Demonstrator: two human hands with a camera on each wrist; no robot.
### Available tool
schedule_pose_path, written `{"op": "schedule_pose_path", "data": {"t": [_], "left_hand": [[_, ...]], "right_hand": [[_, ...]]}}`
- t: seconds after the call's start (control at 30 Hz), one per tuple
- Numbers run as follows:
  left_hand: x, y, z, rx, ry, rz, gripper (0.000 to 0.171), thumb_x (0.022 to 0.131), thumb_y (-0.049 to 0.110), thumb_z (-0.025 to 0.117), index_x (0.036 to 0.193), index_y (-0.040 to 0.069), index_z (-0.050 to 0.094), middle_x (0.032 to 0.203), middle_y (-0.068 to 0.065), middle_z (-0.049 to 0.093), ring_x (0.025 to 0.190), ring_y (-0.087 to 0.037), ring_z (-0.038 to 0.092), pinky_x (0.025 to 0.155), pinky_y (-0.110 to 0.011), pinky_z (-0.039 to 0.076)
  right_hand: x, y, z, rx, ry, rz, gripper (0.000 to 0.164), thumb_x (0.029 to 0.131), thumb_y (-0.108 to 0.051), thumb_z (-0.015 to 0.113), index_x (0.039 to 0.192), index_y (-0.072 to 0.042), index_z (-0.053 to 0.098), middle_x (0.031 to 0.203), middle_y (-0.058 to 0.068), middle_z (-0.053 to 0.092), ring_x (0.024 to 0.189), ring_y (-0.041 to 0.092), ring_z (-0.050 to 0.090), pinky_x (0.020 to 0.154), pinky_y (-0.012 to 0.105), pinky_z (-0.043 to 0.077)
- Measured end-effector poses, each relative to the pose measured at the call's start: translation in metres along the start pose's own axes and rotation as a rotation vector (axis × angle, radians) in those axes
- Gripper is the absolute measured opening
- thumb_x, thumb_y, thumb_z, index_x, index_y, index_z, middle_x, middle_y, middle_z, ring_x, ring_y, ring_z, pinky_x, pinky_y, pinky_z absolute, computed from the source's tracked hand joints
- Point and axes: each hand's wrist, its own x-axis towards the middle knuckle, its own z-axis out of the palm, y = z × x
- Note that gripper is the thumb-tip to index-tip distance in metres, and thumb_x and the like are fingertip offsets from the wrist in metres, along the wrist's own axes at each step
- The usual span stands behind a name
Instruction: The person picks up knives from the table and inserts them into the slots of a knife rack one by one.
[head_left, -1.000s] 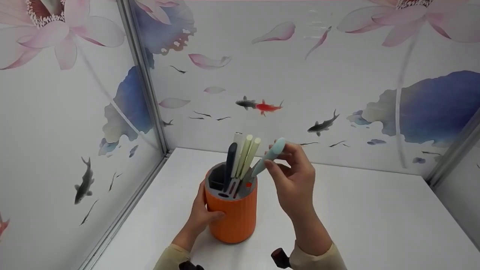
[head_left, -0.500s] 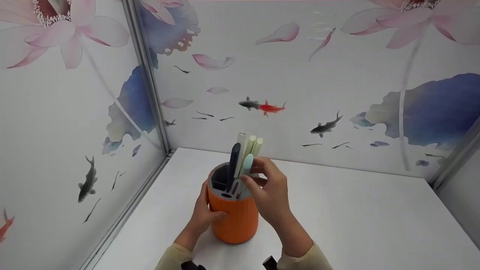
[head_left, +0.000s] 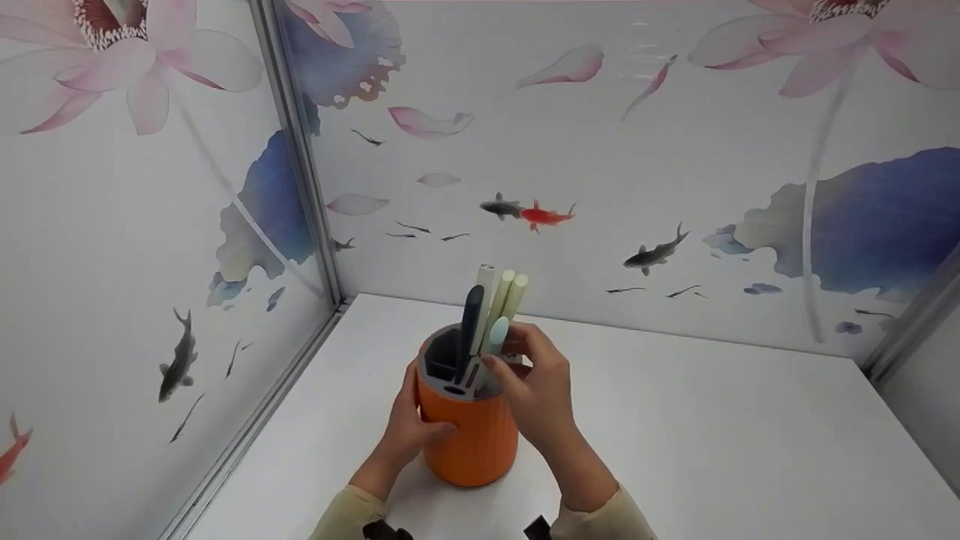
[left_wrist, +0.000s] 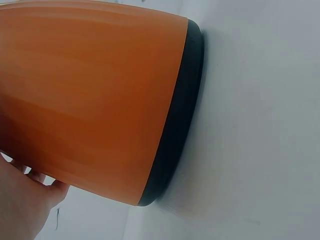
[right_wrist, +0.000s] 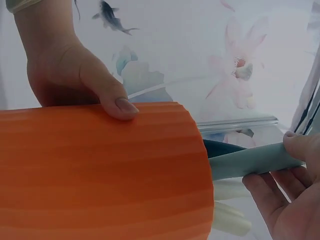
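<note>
An orange ribbed knife-block-style holder (head_left: 469, 442) stands upright on the white table, its grey top cut with slots. My left hand (head_left: 409, 431) grips its left side, thumb across the front. My right hand (head_left: 544, 382) pinches the mint-green handle (head_left: 498, 334) of a utensil between thumb and fingers at the top's right part. In the right wrist view this mint handle (right_wrist: 250, 160) reaches past the rim; its lower end is hidden in the holder. Beside it stand a dark navy handle (head_left: 470, 307), a white handle (head_left: 484, 281) and two pale yellow-green handles (head_left: 502, 289).
The white table (head_left: 697, 435) spreads around the holder. White panels printed with flowers and fish stand behind and at the left, joined by a metal corner post (head_left: 300, 165). A black base (left_wrist: 175, 120) rims the holder's foot.
My right hand has moved left and down with the mint-handled utensil, which stands more upright and deeper in the holder. The left hand keeps its grip on the holder.
</note>
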Motion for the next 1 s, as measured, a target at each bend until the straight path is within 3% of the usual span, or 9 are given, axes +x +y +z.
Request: {"op": "schedule_pose_path", "data": {"t": [0.17, 0.63, 0.83, 1.0], "left_hand": [[0.000, -0.002, -0.001, 0.007, -0.006, 0.023, 0.107, 0.083, 0.035, 0.090, 0.167, 0.023, 0.025, 0.158, -0.007, 0.052, 0.141, -0.020, 0.055, 0.119, -0.031, 0.046], [-0.001, 0.001, -0.001, -0.002, -0.007, 0.010, 0.106, 0.083, 0.034, 0.090, 0.167, 0.023, 0.025, 0.158, -0.006, 0.052, 0.142, -0.020, 0.054, 0.121, -0.030, 0.044], [0.001, 0.003, 0.001, -0.019, 0.000, -0.013, 0.107, 0.081, 0.032, 0.091, 0.166, 0.024, 0.027, 0.157, -0.005, 0.052, 0.142, -0.020, 0.054, 0.120, -0.031, 0.046], [0.001, 0.002, 0.001, -0.009, -0.007, 0.005, 0.109, 0.081, 0.031, 0.091, 0.167, 0.024, 0.024, 0.160, -0.006, 0.050, 0.143, -0.021, 0.053, 0.120, -0.031, 0.045]], "right_hand": [[0.000, 0.005, 0.001, 0.037, 0.013, 0.014, 0.035, 0.097, -0.010, 0.077, 0.130, -0.008, 0.065, 0.113, 0.002, 0.072, 0.099, 0.014, 0.073, 0.084, 0.027, 0.065], [-0.015, 0.019, 0.011, 0.063, 0.011, 0.145, 0.040, 0.097, -0.008, 0.076, 0.134, -0.017, 0.063, 0.116, 0.001, 0.072, 0.104, 0.014, 0.072, 0.089, 0.028, 0.064], [-0.025, 0.024, 0.010, 0.042, 0.038, 0.110, 0.037, 0.098, -0.002, 0.072, 0.131, -0.017, 0.065, 0.113, 0.001, 0.072, 0.103, 0.014, 0.073, 0.091, 0.028, 0.063], [-0.036, 0.027, 0.009, -0.009, 0.059, 0.026, 0.036, 0.096, 0.003, 0.072, 0.126, -0.016, 0.067, 0.110, -0.001, 0.071, 0.101, 0.014, 0.072, 0.089, 0.025, 0.063]]}}
